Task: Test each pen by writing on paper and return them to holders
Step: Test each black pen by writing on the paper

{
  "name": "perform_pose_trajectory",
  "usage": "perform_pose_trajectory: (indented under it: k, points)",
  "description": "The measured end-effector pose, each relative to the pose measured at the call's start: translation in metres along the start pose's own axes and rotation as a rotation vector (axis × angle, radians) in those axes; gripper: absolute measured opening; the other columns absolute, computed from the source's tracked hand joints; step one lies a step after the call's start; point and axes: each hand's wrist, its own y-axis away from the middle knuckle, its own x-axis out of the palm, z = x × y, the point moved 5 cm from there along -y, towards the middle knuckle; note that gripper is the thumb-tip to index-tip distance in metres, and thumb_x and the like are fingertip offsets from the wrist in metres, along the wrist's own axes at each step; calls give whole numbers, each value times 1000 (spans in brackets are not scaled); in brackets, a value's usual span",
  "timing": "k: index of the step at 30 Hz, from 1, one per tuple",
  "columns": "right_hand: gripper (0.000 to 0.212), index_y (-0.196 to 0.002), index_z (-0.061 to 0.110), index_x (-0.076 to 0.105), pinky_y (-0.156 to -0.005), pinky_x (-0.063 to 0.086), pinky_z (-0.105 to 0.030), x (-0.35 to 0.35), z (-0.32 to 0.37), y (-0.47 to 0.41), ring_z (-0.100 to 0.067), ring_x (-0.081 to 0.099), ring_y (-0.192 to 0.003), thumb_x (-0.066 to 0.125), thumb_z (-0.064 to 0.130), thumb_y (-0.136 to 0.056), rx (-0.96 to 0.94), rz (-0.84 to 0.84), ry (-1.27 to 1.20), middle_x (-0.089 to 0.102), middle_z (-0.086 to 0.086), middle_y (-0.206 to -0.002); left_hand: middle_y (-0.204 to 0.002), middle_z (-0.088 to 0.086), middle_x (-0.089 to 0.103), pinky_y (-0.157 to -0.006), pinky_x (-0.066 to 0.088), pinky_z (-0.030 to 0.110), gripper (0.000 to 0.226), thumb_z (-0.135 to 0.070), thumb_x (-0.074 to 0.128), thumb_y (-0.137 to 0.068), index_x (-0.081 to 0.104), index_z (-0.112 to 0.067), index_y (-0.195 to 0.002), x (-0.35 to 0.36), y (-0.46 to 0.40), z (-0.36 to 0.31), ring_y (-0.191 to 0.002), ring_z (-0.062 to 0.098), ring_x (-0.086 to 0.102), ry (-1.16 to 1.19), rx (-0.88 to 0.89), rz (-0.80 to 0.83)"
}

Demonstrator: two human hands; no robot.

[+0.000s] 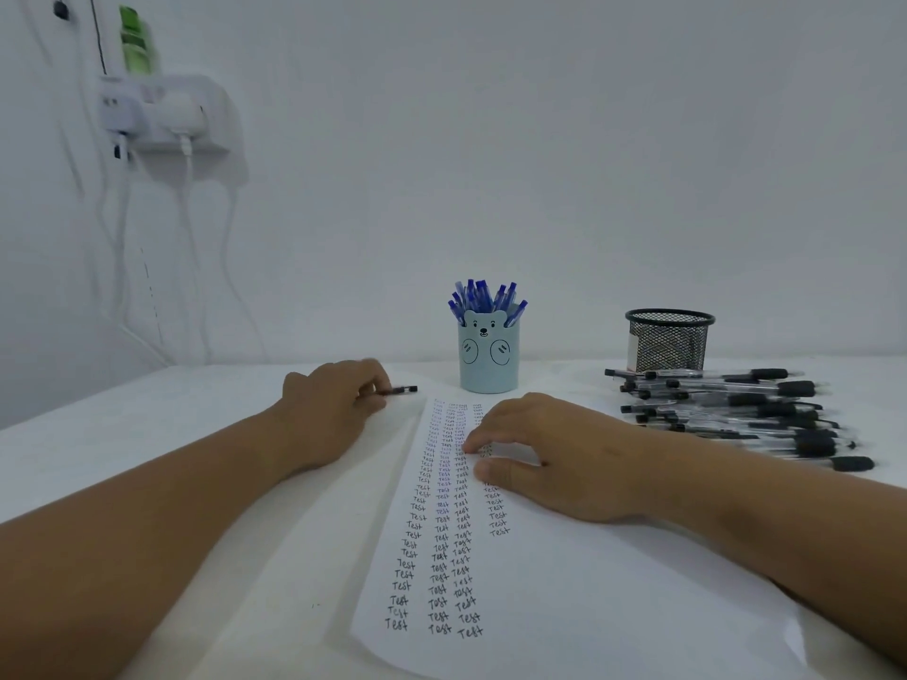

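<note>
- Head view: a white table [147, 434] meets a white wall. On the wall at upper left hangs a white socket shelf [167, 115] with cables trailing down and a green bottle [135, 41] on top.
- A sheet of paper [564, 581] lies in the middle of the table, running toward the near edge, with columns of the handwritten word "Test" down its left part.
- The left hand [333, 409] rests on the table just left of the paper, fingers curled round a black pen [400, 390] whose end pokes out to the right.
- The right hand [554, 454] lies palm down on the paper, fingers loosely spread, tips touching the written columns; it holds nothing.
- Behind the paper, near the wall, stands a pale blue bear cup [488, 360] packed with blue pens [483, 299].
- To the right stands a black mesh holder [668, 341]; no pens show above its rim.
- In front of it a pile of black pens [746, 414] lies on the table, just beside the paper's right edge.
</note>
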Motion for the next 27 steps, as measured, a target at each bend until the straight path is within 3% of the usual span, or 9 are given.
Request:
perform_pose_trajectory:
  k: [3, 6, 8, 12, 14, 17, 21, 27]
  points:
    - [40, -134, 38, 59, -111, 32, -23, 0, 0, 0, 1, 41, -128, 48, 54, -100, -5, -2, -1, 53, 21, -135, -81, -10, 66, -71, 42, 26, 21, -17, 45, -105, 46, -33, -92, -16, 2, -9, -70, 11, 54, 351, 64, -113]
    - [40, -134, 38, 58, -113, 31, -25, 1, -1, -1, 0, 40, -129, 48, 54, -100, -4, 0, 8, 53, 20, -136, -65, -9, 53, -66, 40, 31, 16, -13, 41, -106, 45, -25, -97, -27, 3, -15, -61, 14, 47, 697, 30, -205]
    - [40, -134, 38, 58, -113, 33, -27, 1, -1, -2, -1, 42, -128, 47, 56, -100, -9, -2, 11, 53, 21, -135, -61, -7, 41, -61, 31, 33, 14, -19, 42, -106, 46, -22, -93, -29, 3, -15, -58, 15, 34, 989, -79, -233]
    - [40, -134, 38, 58, -112, 34, -28, 1, -2, -2, -1, 43, -127, 46, 56, -100, -18, -1, 21, 54, 21, -134, -55, -3, 25, -52, 21, 28, 47, -52, 36, -102, 43, -19, -68, -31, 3, -16, -48, 13, 21, 1684, -271, -139]
    - [40, -134, 38, 58, -112, 34, -28, 1, -2, -2, -1, 42, -127, 46, 56, -100, -21, -2, 25, 53, 22, -134, -55, -4, 21, -49, 22, 24, 53, -56, 35, -98, 40, -17, -62, -33, 3, -11, -47, 13, 18, 1919, -303, -145]
    - [40, -134, 38, 58, -112, 35, -31, 2, -3, -3, -1, 42, -127, 46, 56, -100, -27, -1, 20, 54, 22, -132, -54, -6, 18, -47, 20, 22, 46, -47, 37, -93, 36, -17, -58, -35, 4, -3, -46, 12, 15, 2042, -311, -178]
    - [41, -133, 37, 58, -112, 36, -32, 3, -4, -4, -1, 42, -127, 46, 57, -100, -30, -5, 17, 55, 22, -132, -52, -6, 17, -45, 20, 21, 30, -40, 45, -71, 33, -18, -56, -37, 6, -7, -45, 13, 14, 2041, -285, -175]
    - [41, -134, 37, 58, -112, 36, -31, 2, -4, -4, -2, 43, -126, 46, 56, -100, -32, -5, 20, 55, 20, -133, -50, -5, 18, -45, 22, 22, 28, -40, 43, -70, 31, -18, -57, -32, 7, -20, -43, 13, 15, 1993, -254, -111]
